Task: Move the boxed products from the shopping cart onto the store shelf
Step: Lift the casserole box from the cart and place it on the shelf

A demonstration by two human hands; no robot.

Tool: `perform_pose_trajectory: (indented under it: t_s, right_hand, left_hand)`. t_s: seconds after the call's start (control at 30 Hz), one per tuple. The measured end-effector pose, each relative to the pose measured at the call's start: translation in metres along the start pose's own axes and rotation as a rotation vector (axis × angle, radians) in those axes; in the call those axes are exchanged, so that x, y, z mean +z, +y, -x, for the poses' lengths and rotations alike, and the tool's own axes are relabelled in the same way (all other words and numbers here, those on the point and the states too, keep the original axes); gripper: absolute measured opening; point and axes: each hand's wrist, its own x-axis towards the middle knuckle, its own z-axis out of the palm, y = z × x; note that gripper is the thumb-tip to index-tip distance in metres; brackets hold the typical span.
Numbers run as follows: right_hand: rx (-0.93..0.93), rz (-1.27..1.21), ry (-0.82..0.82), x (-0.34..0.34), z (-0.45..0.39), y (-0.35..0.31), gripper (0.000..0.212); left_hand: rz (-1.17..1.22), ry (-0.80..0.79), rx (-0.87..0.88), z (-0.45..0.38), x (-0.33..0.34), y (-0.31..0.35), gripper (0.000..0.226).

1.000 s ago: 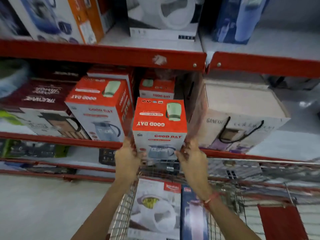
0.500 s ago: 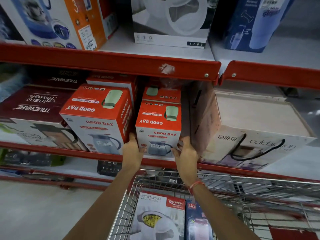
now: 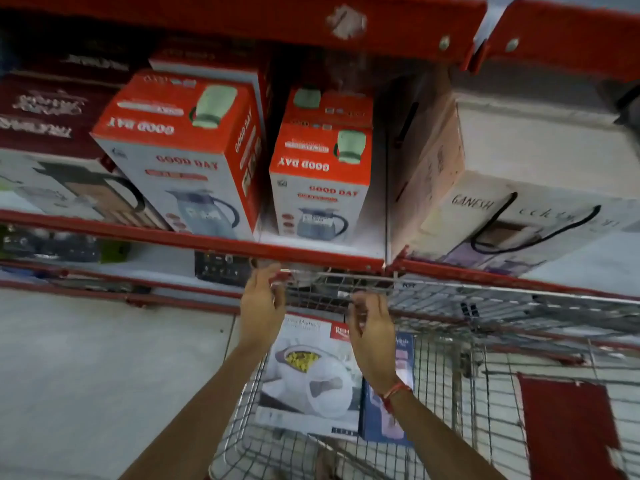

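A small orange and white Good Day kettle box stands on the red shelf, in front of a second one like it and beside a larger Good Day box. Both of my hands hang empty below the shelf edge, over the wire shopping cart. My left hand and my right hand have their fingers loosely apart. Inside the cart stand a white casserole box and a blue box, the latter partly hidden by my right wrist.
A pale Ganesh carton with a black handle fills the shelf to the right. Dark maroon boxes sit at the left. A red shelf beam runs overhead. Grey floor lies left of the cart.
Both hands pushed the small Good Day box onto the shelf, let it go and dropped down to the cart's front rim. The view tilted downward.
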Motion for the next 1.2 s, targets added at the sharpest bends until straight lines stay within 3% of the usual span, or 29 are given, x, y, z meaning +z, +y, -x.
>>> perform_pose_trajectory:
  t_s: [0.13, 0.2, 0.37, 0.5, 0.77, 1.03, 1.2]
  right_hand:
    - [0.476, 0.101, -0.388, 0.023, 0.047, 0.067, 0.030]
    - [0.662, 0.142, -0.508, 0.028, 0.063, 0.088, 0.041]
    - [0.839, 0.096, -0.558, 0.040, 0.076, 0.107, 0.033]
    - [0.893, 0.009, -0.478, 0.054, 0.075, 0.111, 0.039]
    - [0.712, -0.029, -0.415, -0.006, 0.069, 0.066, 0.033]
    - [0.464, -0.062, -0.368, -0.125, 0.080, -0.025, 0.026]
    - [0.385, -0.100, -0.253, -0.157, 0.092, -0.055, 0.042]
  left_hand:
    - [-0.192, -0.377, -0.233, 0.043, 0.026, -0.043, 0.050]
    - [-0.245, -0.521, -0.361, 0.063, 0.037, -0.061, 0.059]
    - [-0.259, -0.661, -0.624, 0.085, 0.056, -0.101, 0.076]
    - [-0.188, -0.635, -0.735, 0.088, 0.067, -0.112, 0.057]
    - [-0.182, -0.488, -0.544, 0.103, 0.006, -0.068, 0.028]
    - [-0.111, -0.286, -0.210, 0.128, -0.094, 0.023, 0.030]
    - [-0.019, -0.246, -0.125, 0.135, -0.130, 0.057, 0.027]
